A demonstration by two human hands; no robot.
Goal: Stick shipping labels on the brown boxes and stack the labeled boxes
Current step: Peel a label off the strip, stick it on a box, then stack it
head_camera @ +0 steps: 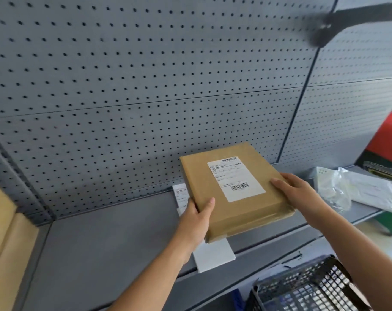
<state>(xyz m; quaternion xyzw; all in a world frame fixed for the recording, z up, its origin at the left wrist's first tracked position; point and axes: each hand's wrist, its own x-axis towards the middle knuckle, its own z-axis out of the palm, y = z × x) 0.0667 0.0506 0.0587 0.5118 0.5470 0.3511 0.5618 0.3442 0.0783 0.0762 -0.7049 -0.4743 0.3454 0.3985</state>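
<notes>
A flat brown box [213,212] is held just above the grey shelf [100,239], tilted slightly. A white shipping label [235,178] with two barcodes is stuck on its top face. My left hand [196,217] grips the box's near left edge, thumb on top. My right hand [295,190] grips its right edge, fingers over the top. Under the box lie white label sheets [213,254], partly hidden by it. More brown boxes [2,230] stand at the far left edge of the view.
A grey pegboard wall [145,86] backs the shelf. Clear plastic bags and white papers [347,187] lie at the right. A black mesh basket [309,286] sits below the shelf's front edge. A red object [390,135] stands at the far right.
</notes>
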